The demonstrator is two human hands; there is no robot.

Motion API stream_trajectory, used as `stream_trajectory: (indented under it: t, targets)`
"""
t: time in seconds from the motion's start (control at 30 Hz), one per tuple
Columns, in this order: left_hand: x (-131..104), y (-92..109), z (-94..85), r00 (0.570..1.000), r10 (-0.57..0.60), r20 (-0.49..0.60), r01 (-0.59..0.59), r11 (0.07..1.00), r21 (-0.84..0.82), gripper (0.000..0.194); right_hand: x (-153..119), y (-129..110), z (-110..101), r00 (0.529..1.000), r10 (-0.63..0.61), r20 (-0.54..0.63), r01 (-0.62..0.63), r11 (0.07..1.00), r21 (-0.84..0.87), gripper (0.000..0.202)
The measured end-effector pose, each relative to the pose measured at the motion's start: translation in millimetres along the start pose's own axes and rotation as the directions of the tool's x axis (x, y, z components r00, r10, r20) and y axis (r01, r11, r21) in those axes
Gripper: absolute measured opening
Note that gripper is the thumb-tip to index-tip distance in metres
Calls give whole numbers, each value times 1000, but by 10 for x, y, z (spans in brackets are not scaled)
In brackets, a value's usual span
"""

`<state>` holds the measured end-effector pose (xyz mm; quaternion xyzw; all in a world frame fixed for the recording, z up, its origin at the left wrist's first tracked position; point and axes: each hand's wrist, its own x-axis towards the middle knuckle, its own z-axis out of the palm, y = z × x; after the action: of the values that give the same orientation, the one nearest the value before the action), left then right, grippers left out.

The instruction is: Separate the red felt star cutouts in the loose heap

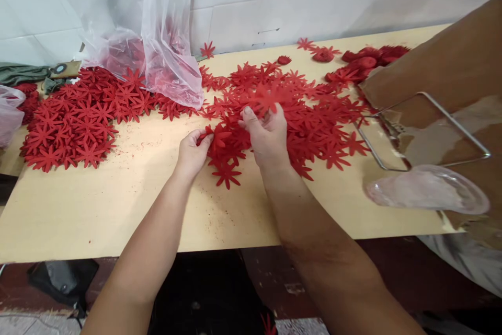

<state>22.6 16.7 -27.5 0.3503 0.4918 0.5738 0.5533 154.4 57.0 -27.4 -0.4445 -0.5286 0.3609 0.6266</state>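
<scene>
My left hand (pixel 193 152) pinches a few red flower-shaped cutouts (pixel 220 136) between thumb and fingers, just left of the middle pile. To its right, my right hand (pixel 269 134) is closed on another red flower cutout (pixel 269 99), which is blurred by motion above the pile. The loose pile of red flower cutouts (pixel 314 126) spreads around and beyond my hands. One cutout (pixel 226 174) lies at the pile's near edge, close below my left hand.
A second heap of red cutouts (pixel 78 120) lies at the left, partly under a clear plastic bag (pixel 168 58). Bundled red stacks (pixel 364 60) sit at the back right. A cardboard box (pixel 443 73), a bent metal wire frame (pixel 455 110) and a clear plastic dish (pixel 427 188) stand at the right.
</scene>
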Motion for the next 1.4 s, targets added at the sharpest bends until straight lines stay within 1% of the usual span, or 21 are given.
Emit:
stream_trajectory:
  t: [0.07,0.13,0.2,0.3,0.37,0.4,0.47,0.53,0.63,0.73,0.83,0.9,1.0,1.07,1.13,1.17,1.23,1.3,1.33,1.4]
  targets:
    - [-4,4,-3,1000,-4,-16,4,1000,9,6,-30,-27,8,997,-56,58,60,996,-62,53]
    - [-14,5,-11,999,2,-34,-1,1000,19,12,-69,-46,25,989,-64,136,81,990,-119,56]
    - [-22,-1,-19,999,21,-41,-20,1000,14,17,-110,-59,48,974,-35,225,73,984,-165,55]
    - [-26,-22,-19,999,36,-27,-37,999,-28,15,-158,-84,81,932,45,361,15,987,-162,44]
    - [-26,-34,-11,1000,26,16,-25,998,-62,16,-167,-98,89,918,60,393,-13,992,-122,35]
    - [-26,-39,-7,999,21,49,-17,997,-72,17,-163,-101,88,924,52,378,-12,994,-106,31]
    - [-21,-46,2,994,16,107,-8,997,-76,13,-143,-96,79,950,25,311,6,995,-97,25]
    - [-10,-51,10,992,15,123,-9,999,-51,8,-114,-76,67,973,9,231,15,995,-102,22]
    - [2,-44,16,996,28,86,-28,1000,-3,4,-62,-24,39,993,-24,119,38,993,-115,15]
    - [-8,-10,19,999,25,35,-25,1000,0,6,15,63,-30,997,-78,-6,75,980,-185,6]
    - [-27,28,25,1000,5,10,-5,1000,-27,7,109,170,-141,987,-127,-94,94,949,-300,12]
    - [-34,39,28,1000,-2,16,3,999,-41,9,157,212,-212,983,-154,-104,106,924,-368,16]
    - [-34,27,26,1000,8,18,-7,999,-44,12,175,158,-274,974,-225,-40,182,868,-461,28]
    - [-30,11,21,1000,29,3,-29,999,-24,15,144,41,-278,956,-294,24,262,807,-529,36]
    - [-25,1,16,999,42,0,-42,999,-20,15,78,-104,-255,938,-332,97,327,758,-565,37]
    - [-23,0,16,999,41,9,-40,999,-29,15,32,-171,-234,937,-317,146,344,762,-549,36]
    - [-19,4,19,999,28,37,-26,998,-60,14,-77,-265,-179,937,-214,275,320,839,-440,37]
    - [-17,12,27,998,13,56,-9,997,-78,13,-190,-293,-120,917,-69,393,205,927,-315,38]
    - [-17,15,31,998,6,58,-1,997,-73,11,-237,-285,-94,905,-9,425,139,951,-276,37]
    - [-22,16,37,999,-13,49,16,999,-50,10,-284,-245,-67,900,64,431,49,968,-246,31]
